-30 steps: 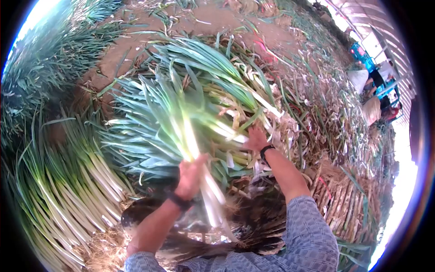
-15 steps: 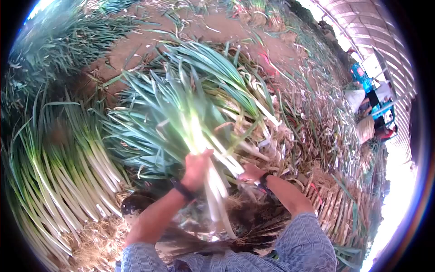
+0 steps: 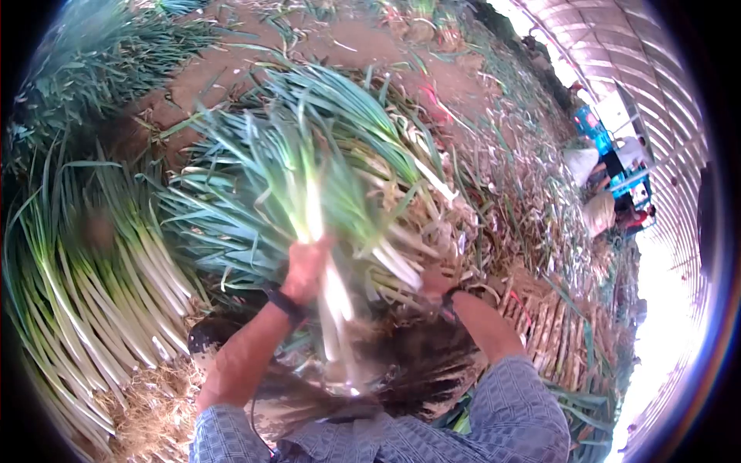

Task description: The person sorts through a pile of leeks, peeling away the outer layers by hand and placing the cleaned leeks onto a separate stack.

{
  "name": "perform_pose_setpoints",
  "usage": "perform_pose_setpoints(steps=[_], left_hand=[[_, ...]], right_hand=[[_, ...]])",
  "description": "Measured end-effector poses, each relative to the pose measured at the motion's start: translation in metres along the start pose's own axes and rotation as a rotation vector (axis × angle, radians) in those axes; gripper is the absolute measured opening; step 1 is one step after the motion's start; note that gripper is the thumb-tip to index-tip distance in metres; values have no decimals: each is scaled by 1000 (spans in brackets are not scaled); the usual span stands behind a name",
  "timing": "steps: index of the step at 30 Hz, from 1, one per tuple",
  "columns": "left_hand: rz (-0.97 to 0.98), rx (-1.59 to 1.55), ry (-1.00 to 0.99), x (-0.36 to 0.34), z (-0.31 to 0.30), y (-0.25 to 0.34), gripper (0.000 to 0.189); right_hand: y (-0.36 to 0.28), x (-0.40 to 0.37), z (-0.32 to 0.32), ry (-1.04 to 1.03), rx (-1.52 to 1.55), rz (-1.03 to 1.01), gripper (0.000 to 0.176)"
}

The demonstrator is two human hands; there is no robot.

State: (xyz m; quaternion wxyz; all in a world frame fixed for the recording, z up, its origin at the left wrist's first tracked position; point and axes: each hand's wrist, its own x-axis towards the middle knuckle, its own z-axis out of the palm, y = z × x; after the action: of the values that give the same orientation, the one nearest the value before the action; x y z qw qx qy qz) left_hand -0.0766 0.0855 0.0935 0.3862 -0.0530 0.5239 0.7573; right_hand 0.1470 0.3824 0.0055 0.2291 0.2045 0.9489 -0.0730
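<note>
My left hand (image 3: 306, 270) is closed around a bunch of long green onions (image 3: 311, 204), gripping the white stalks with leaves pointing up and away. Their lower white ends (image 3: 336, 309) hang below the fist, blurred. To the right, my right hand (image 3: 437, 284) is closed at the white ends of a few other green onions (image 3: 397, 264), which slant up and left; its fingers are smeared by motion. Beneath and beyond both hands lies a heap of loose green onions (image 3: 231, 193), leaves fanned to the left.
Rows of green onions (image 3: 100, 285) lie at left, roots toward me. More leafy stacks (image 3: 93, 85) stand far left. Peeled scraps and dry leaves (image 3: 509, 201) litter the right ground, beside bundled stalks (image 3: 552, 332). People (image 3: 617, 185) are at the far right under an arched roof.
The green onions at my right hand have swung apart from the bunch in my left hand. My left hand and its bunch sit slightly further left and higher in view.
</note>
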Motion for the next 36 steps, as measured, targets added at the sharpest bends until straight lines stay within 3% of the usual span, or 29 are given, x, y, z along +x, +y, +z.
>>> perform_pose_setpoints(steps=[2, 4, 6, 8, 9, 11, 12, 13, 16, 20, 22, 24, 26, 28, 30, 31, 32, 33, 36], left_hand=[[-25, 16, 27, 17, -12, -27, 36], [-90, -96, -57, -9, 2, 2, 33], [-95, -43, 24, -5, 11, 9, 28], [-86, -65, 5, 7, 4, -3, 27], [-30, -52, -10, 18, -1, -16, 27], [87, -29, -31, 35, -14, -40, 26], [44, -49, -18, 28, -12, -33, 26], [2, -67, -12, 17, -5, -19, 26], [-81, -43, 35, 7, 7, -7, 27], [63, -37, -40, 27, -5, -34, 29], [201, -47, -133, 33, -8, -35, 28], [351, -28, -236, 33, -15, -37, 27], [-40, 28, -15, 26, 4, -13, 24], [27, -3, 47, 35, -2, -28, 26], [59, -64, 27, 28, 3, -20, 33], [72, -39, 71, 29, 5, -17, 29], [82, -29, 137, 31, 2, -17, 26], [63, -22, 131, 41, -5, -24, 27], [96, -33, 127, 50, -23, -39, 31]], right_hand=[[-2, -9, 9, -71, 38, 19, 50], [-9, -11, -1, -128, 113, 78, 47], [-10, -3, -11, -104, 154, 105, 45], [14, 10, 20, 32, 163, 24, 53], [10, 13, 35, 186, 184, 146, 32], [-2, 14, 36, 173, 51, 125, 37], [-7, 14, 33, 167, -16, 121, 40], [-11, 19, 32, 32, -74, 158, 36], [-15, 29, 56, 47, -3, 201, 38], [0, 30, 39, 88, 174, 57, 41], [-1, 22, -32, 91, 45, 24, 28], [-5, 17, -162, 167, -233, 8, 16], [-11, -4, -275, 587, -313, -194, 8], [-20, -30, -358, 618, -469, -138, 13], [13, -35, -339, 649, -250, 17, 10], [43, -29, -297, 673, -277, 141, 12], [50, -41, -265, 457, -305, 168, 28], [65, -42, -212, 213, -119, 218, 37], [-1, -80, -92, -66, 749, 436, 40]])
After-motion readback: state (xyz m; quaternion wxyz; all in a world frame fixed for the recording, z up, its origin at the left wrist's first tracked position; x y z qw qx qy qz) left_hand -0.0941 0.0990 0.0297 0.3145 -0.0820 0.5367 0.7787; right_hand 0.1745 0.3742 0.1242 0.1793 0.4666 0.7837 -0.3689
